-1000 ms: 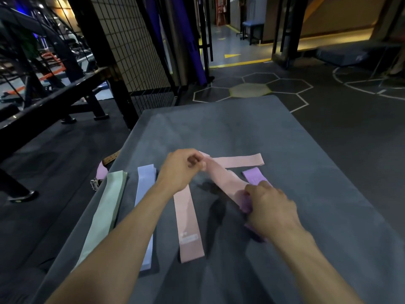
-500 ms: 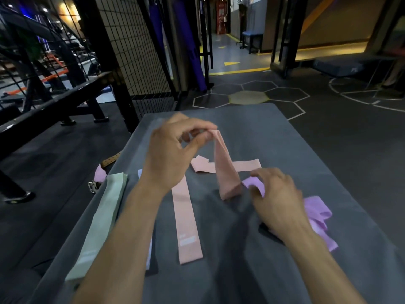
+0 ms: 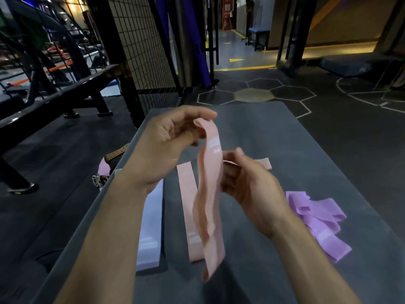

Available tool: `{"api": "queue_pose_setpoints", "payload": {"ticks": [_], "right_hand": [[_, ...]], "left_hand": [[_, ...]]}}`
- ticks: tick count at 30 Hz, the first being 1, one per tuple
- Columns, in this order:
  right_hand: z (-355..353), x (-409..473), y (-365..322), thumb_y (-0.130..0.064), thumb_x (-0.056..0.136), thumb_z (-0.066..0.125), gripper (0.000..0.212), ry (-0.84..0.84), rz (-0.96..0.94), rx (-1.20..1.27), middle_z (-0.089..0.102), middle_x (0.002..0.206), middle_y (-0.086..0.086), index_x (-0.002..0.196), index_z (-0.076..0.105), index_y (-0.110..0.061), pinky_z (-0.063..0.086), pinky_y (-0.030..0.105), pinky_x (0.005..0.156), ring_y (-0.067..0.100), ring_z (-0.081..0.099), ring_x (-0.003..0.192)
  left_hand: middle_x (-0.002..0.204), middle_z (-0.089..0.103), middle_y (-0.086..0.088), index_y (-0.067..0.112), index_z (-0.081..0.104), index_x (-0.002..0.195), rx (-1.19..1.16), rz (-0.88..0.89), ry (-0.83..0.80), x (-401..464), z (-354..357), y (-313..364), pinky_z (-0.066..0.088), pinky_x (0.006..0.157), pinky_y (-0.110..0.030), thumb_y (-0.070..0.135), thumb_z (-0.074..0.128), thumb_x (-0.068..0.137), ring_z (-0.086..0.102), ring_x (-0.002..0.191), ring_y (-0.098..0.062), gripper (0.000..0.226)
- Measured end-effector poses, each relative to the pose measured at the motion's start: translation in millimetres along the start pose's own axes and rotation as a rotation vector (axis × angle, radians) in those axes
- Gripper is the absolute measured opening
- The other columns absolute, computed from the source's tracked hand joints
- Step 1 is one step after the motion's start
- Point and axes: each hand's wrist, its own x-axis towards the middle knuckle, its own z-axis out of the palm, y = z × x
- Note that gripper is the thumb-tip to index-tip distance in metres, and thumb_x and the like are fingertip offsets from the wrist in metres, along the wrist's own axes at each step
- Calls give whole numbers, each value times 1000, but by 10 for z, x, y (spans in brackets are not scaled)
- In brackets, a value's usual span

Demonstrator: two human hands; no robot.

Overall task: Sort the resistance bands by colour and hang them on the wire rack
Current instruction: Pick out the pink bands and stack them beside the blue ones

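Right now your left hand is raised over the grey mat, fingers curled, pinching the top end of a pink band between thumb and fingertips. That band hangs down loose and wavy from the pinch, its lower end blurred, clear of the mat as far as I can tell. Your right hand sits just beside the hanging band on its right, fingers curled toward it and touching its edge about midway; whether it actually pinches the band I cannot tell.

On the mat under the hands: a second pink band laid flat and straight, running toward you, partly covered by the hanging one. Just left of it a light blue band lies flat, parallel, partly under your left forearm. A third pink band lies crosswise behind your right hand, only its right end showing. To the right, near the mat edge, purple bands sit in a crumpled heap, well apart from the pink ones.

Off the mat's left edge a brown strap with a buckle lies on the dark floor. The black wire rack stands upright beyond the mat's far left corner, no band on the visible part.
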Motion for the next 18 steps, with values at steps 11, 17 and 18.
{"api": "queue_pose_setpoints", "payload": {"ticks": [11, 17, 18], "right_hand": [[1, -39, 75, -22, 86, 75, 11, -73, -10, -319, 58, 83, 12, 94, 75, -15, 37, 24, 57, 19, 49, 70], [-273, -114, 38, -14, 92, 70, 14, -217, 252, -562, 76, 100, 12, 105, 72, -10, 48, 30, 82, 19, 68, 88], [-337, -114, 56, -15, 91, 71, 14, -205, 296, -609, 76, 96, 10, 104, 72, -10, 48, 30, 80, 21, 69, 87]], "left_hand": [[91, 72, -6, 8, 73, 95, -159, -280, 188, -187, -140, -93, 56, 71, -30, 12, 56, 100, 65, 83, -18, 18], [95, 73, -10, 13, 72, 111, -47, -248, 451, -175, -267, -224, 61, 71, -33, 2, 60, 96, 68, 78, -12, 22], [95, 73, -9, 13, 72, 112, -13, -260, 488, -175, -296, -268, 61, 69, -32, 1, 60, 96, 68, 77, -11, 23]]}}
